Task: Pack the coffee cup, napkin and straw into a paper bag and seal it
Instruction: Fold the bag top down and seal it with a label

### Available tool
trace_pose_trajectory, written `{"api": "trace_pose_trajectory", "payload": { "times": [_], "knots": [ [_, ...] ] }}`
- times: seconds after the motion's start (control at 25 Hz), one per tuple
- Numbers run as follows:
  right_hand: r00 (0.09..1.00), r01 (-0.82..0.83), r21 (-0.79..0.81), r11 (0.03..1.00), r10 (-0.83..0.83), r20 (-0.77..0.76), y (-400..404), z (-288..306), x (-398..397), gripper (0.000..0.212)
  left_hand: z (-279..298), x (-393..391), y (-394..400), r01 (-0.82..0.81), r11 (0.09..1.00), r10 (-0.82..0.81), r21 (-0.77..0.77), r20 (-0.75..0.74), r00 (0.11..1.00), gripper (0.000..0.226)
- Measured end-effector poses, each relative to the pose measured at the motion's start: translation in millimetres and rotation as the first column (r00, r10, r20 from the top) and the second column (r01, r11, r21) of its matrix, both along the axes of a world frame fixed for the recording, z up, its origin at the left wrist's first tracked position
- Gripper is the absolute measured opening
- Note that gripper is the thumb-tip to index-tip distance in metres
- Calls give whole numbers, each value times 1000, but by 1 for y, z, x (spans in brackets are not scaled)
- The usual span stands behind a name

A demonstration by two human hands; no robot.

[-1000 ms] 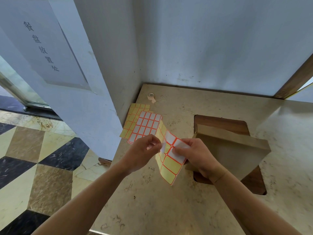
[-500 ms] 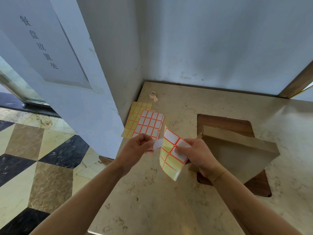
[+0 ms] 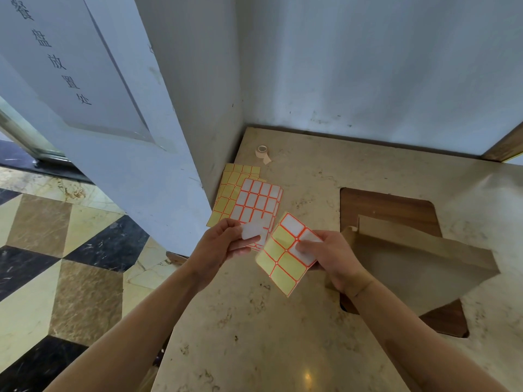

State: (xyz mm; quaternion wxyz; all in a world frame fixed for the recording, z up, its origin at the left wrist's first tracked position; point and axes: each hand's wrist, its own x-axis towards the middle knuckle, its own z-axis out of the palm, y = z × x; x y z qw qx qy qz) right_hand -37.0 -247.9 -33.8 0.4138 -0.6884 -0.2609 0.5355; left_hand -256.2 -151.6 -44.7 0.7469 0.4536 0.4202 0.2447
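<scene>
My left hand (image 3: pixel 219 246) pinches white sticker (image 3: pixel 250 231); right hand (image 3: pixel 329 257) grips label sheet (image 3: pixel 285 256), hiding paper bag (image 3: pixel 418 258) corner; contents unseen.

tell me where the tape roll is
The tape roll sits on the counter near the back-left corner, by the wall, just beyond the label sheets and left of the paper bag.

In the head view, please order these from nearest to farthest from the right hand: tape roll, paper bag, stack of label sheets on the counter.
From the right hand:
1. Paper bag, just beside it, on its right.
2. Stack of label sheets, up and to the left, near the wall.
3. Tape roll, farther back, by the corner.
</scene>
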Motion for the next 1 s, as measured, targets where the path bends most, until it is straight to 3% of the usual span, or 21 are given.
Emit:
{"api": "trace_pose_trajectory", "payload": {
  "times": [0.24,0.4,0.56,0.72,0.8,0.92,1.0],
  "knots": [
    [999,29,16,999,-29,20,52,-29,-16,8,-9,-11,25,-80,992,100,99,-214,972,14],
    [989,109,121,987,-95,-116,94,-39,-18,11,-11,-25,43,-191,972,219,134,-235,947,13],
    [968,184,-62,981,-192,-162,99,-75,-22,14,-11,-21,50,-201,966,243,163,-296,924,12],
    [995,99,-168,981,-100,0,85,-99,-23,25,-12,-10,48,-130,971,190,199,-325,926,10],
    [981,-19,-141,990,46,190,79,-95,-19,33,-10,-5,46,-80,974,150,210,-339,929,11],
    [804,-257,-76,963,257,536,68,-71,-16,44,-3,7,41,-2,973,90,232,-371,924,12],
    [787,-297,55,953,212,579,59,-47,-14,39,5,16,36,80,964,28,254,-395,918,11]
  ]
}}
